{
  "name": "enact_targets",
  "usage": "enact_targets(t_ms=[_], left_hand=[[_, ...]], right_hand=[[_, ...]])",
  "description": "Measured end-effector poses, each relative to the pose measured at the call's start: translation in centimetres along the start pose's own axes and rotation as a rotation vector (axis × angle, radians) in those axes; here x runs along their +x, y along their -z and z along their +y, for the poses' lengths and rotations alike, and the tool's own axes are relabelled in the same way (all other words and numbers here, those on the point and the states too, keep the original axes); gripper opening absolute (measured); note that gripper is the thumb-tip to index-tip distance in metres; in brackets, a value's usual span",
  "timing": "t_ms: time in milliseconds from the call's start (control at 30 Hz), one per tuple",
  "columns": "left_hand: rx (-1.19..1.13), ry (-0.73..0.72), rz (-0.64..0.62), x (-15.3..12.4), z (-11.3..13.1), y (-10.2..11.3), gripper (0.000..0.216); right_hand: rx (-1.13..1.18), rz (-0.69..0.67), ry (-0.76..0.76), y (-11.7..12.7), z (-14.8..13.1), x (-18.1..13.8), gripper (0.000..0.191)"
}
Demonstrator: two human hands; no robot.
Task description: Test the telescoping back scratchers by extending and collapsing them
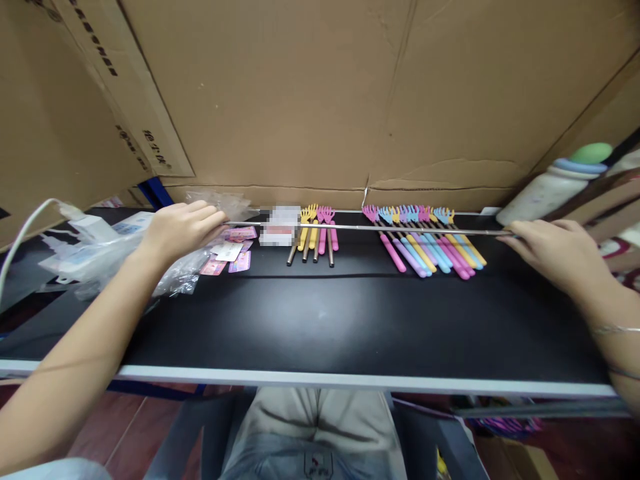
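A long thin metal telescopic rod (370, 228) is stretched out level above the black table (320, 327). My left hand (183, 230) pinches its left end and my right hand (557, 250) grips its right end. Below the rod lie a small group of back scratchers (316, 235) with yellow and pink claw heads, and a larger row of pastel back scratchers (430, 243) in pink, blue, purple and yellow.
Small printed cards (233, 255) and clear plastic bags (100, 263) lie at the left, with a white charger and cable (75, 220). Cardboard walls (320, 93) stand behind the table. A white bottle (550, 190) lies at the far right.
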State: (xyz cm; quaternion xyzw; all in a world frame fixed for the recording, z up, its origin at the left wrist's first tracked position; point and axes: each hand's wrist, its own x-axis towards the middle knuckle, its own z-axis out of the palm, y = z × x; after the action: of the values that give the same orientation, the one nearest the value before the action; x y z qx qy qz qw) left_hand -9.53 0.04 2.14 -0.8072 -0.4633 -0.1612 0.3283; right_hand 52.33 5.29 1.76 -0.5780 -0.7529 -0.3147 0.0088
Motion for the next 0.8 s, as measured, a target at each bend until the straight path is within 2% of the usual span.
enact_targets(t_ms=[167, 300, 400, 467, 600, 700, 800], left_hand=[[-0.043, 0.029, 0.002, -0.2, 0.3, 0.4, 0.038], [0.206, -0.088, 0.087, 0.5, 1.4, 0.2, 0.034], [0.279, -0.213, 0.149, 1.8, 3.5, -0.2, 0.029], [0.281, -0.234, 0.177, 2.7, 5.3, -0.3, 0.028], [0.176, -0.242, 0.146, 4.3, 9.1, 0.3, 0.024], [0.082, -0.244, 0.124, 5.1, 11.3, 1.0, 0.024], [0.074, -0.239, 0.147, 5.5, 12.6, 1.5, 0.023]], right_hand=[[-0.044, 0.055, 0.027, -0.4, -0.1, 0.0, 0.018], [-0.047, 0.101, 0.074, 0.4, -1.4, 0.3, 0.018], [-0.045, 0.173, 0.199, 2.0, -4.0, 0.8, 0.018], [-0.044, 0.234, 0.292, 3.2, -6.3, 1.3, 0.023], [-0.019, 0.325, 0.449, 5.4, -11.0, 2.0, 0.034], [-0.002, 0.397, 0.492, 6.5, -13.6, 2.3, 0.036], [0.029, 0.403, 0.491, 7.2, -15.0, 2.2, 0.034]])
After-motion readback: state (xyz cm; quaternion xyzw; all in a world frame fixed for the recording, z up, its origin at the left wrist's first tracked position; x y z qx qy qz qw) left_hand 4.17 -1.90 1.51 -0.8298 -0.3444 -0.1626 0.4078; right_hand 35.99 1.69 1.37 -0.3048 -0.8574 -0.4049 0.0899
